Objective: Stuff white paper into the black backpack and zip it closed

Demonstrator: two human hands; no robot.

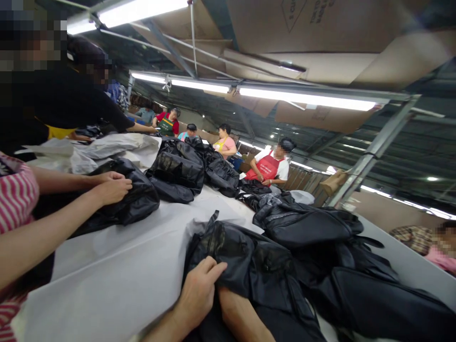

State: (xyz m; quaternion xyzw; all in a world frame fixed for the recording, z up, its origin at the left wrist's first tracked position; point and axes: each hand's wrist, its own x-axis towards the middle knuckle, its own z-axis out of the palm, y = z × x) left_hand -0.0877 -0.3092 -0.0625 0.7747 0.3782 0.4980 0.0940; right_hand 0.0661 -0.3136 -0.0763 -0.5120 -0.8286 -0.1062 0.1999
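Observation:
A black bag (pixel 270 266) with a smooth, slightly shiny surface lies in front of me. My left hand (pixel 199 289) is closed at the bag's near left side, thumb and fingers pinching its material. The wrist of my right hand (pixel 233 301) goes in under the bag's material, which hides the fingers. A small strap loop (pixel 213 219) sticks up from the bag's far end. White sheet material (pixel 131 256) covers the table left of the bag.
Several other black bags (pixel 309 221) lie to the right and farther along the table. At left, a co-worker's hands (pixel 112 187) touch another black bag (pixel 142 199). More people stand around the far end. A metal post (pixel 377 147) rises at right, below lights.

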